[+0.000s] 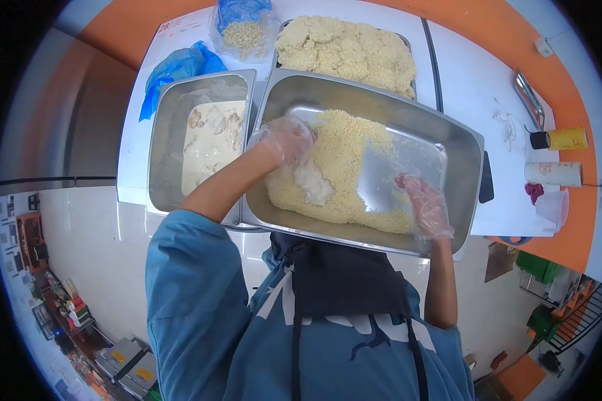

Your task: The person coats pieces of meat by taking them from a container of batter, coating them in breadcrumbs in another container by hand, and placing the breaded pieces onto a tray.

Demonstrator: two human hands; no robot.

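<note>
My left hand (289, 139), in a clear plastic glove, is over the left side of a deep steel pan (453, 127) of pale yellow crumbs (346, 150). Right below it, a white batter-coated piece (316, 186) lies on the crumbs. My left fingers are partly hidden, so I cannot tell whether they grip this piece. Also gloved, my right hand (427, 206) hovers low at the pan's right side, fingers stretched out, near the edge of the crumbs. A smaller steel pan (165, 144) on the left holds creamy batter (204, 150) with lumpy pieces in it.
Behind the pans, a tray is heaped with crumb-coated pieces (344, 50). A blue plastic bag (180, 70) and a clear bag of crumbs (243, 37) lie at the back left. Rolls (554, 174), a yellow can (568, 139) and a plastic cup (553, 207) stand at the right.
</note>
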